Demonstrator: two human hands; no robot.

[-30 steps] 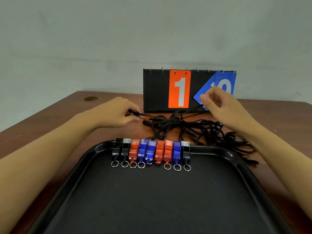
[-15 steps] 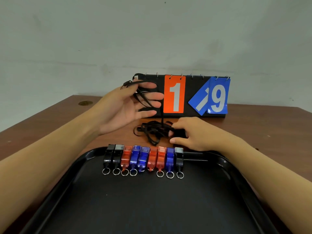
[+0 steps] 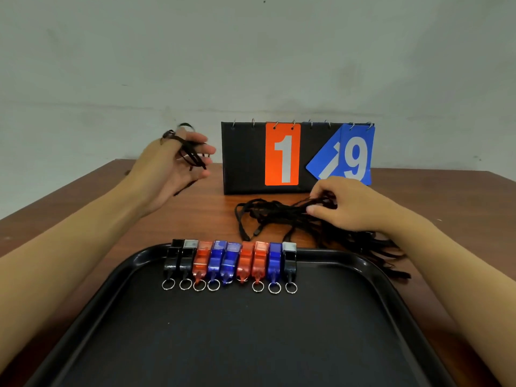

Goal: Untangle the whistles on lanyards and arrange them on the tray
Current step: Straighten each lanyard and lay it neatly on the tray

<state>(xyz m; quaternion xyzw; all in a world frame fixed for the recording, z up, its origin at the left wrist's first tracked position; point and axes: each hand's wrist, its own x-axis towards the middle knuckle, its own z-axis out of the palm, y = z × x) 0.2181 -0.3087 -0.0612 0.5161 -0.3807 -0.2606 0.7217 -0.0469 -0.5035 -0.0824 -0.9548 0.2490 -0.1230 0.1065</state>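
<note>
Several whistles (image 3: 230, 261), black, red and blue, lie side by side along the far rim of the black tray (image 3: 349, 256), their key rings pointing toward me. A tangle of black lanyards (image 3: 268, 219) lies on the table just behind the tray. My left hand (image 3: 170, 171) is raised at the left, palm up, with a black lanyard (image 3: 191, 153) wound around its fingers. My right hand (image 3: 343, 203) rests on the right part of the tangle and pinches some of its strands.
A black flip scoreboard (image 3: 243, 157) stands behind the tangle, showing an orange 1 and a blue 9 with one blue card hanging askew. The brown wooden table (image 3: 83, 196) ends at a pale wall. More lanyard ends trail off by the tray's right rim.
My left hand has swung left and away from the scoreboard with the wound lanyard. My right hand has shifted right along the tangle, which now lies more spread out.
</note>
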